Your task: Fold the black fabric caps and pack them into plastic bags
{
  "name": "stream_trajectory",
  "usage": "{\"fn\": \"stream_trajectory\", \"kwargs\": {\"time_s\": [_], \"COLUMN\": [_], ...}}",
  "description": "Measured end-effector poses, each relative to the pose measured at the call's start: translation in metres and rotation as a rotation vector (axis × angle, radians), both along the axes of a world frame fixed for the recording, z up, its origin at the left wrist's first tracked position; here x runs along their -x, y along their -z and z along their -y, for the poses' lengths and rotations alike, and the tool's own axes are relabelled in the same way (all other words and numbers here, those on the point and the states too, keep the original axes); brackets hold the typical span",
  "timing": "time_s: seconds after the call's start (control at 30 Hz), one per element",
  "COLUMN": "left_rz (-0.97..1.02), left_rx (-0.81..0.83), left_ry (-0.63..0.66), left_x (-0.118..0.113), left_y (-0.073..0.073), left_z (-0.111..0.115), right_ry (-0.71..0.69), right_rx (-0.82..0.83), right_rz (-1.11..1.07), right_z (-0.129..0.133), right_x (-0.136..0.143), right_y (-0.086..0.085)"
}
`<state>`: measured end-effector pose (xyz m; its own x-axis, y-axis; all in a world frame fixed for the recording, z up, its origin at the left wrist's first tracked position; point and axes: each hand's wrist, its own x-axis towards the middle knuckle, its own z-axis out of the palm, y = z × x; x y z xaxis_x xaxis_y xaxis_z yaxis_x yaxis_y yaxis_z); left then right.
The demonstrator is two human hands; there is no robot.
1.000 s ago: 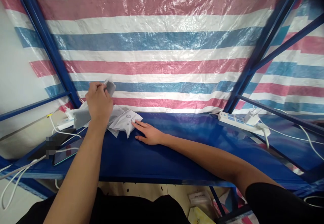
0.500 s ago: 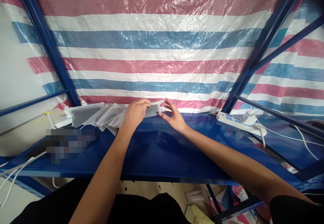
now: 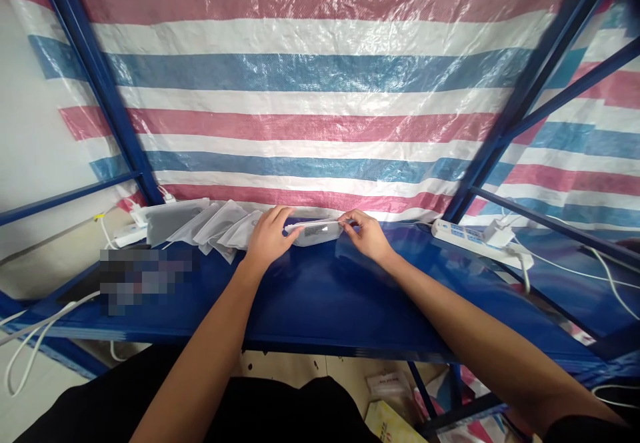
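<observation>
Blue painted metal makes up the shelf (image 3: 320, 309), its straight front edge running just ahead of the person's black clothing, with a yellow box (image 3: 393, 423) lower down beneath it. From that edge a broad, glossy stretch of shelf surface reaches back between the forearms to the hands, and more of it runs right, past the right forearm, toward a white power strip (image 3: 475, 241). Near the back of the shelf, the packet (image 3: 317, 231) spans the gap between the two hands: pale grey, thin, translucent-looking, with a whitish upper edge, a rounded lower edge and a small block of dark print beside a bright white spot. The left hand (image 3: 270, 237) is closed on its left end, thumb toward the front; the right hand (image 3: 369, 235) pinches its upper right corner between thumb and fingers. Whether the lower edge touches the shelf, I cannot tell. Just left of the left hand, similar pale bags (image 3: 215, 226) overlap in a slanting row, their edges fanned. Behind everything hangs a shiny striped sheet (image 3: 320, 69) in red, white and blue, close behind the packet.
</observation>
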<state>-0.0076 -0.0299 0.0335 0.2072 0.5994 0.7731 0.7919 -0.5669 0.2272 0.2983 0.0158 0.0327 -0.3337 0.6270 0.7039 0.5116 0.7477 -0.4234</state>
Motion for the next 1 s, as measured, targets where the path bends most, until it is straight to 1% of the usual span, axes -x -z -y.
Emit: {"fn": "stream_trajectory", "kwargs": {"time_s": [0.07,0.13,0.2,0.23,0.27,0.33,0.43,0.5,0.6,0.67,0.83,0.9,1.0], "left_rz": [0.051,0.044,0.013,-0.003,-0.022,-0.072,-0.184,-0.253,-0.3,-0.296,-0.188,-0.134,-0.101], "left_rx": [0.117,0.182,0.169,0.146,0.118,0.058,-0.025,-0.067,-0.088,-0.056,0.123,0.16,0.17], "left_ry": [0.031,0.043,0.033,0.033,0.038,0.063,0.072,0.072,0.091,0.124,0.253,0.293,0.319], "left_x": [0.007,0.008,0.005,0.002,-0.002,-0.009,-0.017,-0.02,-0.021,-0.022,-0.023,-0.022,-0.022], "left_y": [0.004,0.006,0.007,0.008,0.009,0.011,0.017,0.02,0.022,0.021,0.019,0.019,0.019], "left_z": [-0.002,-0.002,-0.001,0.001,0.002,0.004,0.006,0.006,0.007,0.007,0.007,0.007,0.007], "right_ry": [0.051,0.097,0.108,0.088,0.046,-0.096,-0.315,-0.371,-0.36,-0.342,-0.314,-0.31,-0.301], "right_rx": [-0.023,-0.079,-0.168,-0.213,-0.248,-0.281,-0.266,-0.243,-0.202,-0.18,-0.122,-0.097,-0.089], "right_rz": [0.019,0.054,0.093,0.107,0.116,0.123,0.107,0.08,0.045,0.037,0.136,0.171,0.193], "right_z": [-0.001,0.0,0.007,0.011,0.017,0.028,0.04,0.043,0.042,0.041,0.039,0.038,0.037], "right_x": [-0.002,-0.001,0.005,0.009,0.015,0.027,0.042,0.047,0.047,0.044,0.038,0.038,0.039], "right_y": [0.003,0.005,0.004,0.004,0.003,0.001,0.0,0.001,0.002,0.001,-0.002,-0.001,0.001]}}
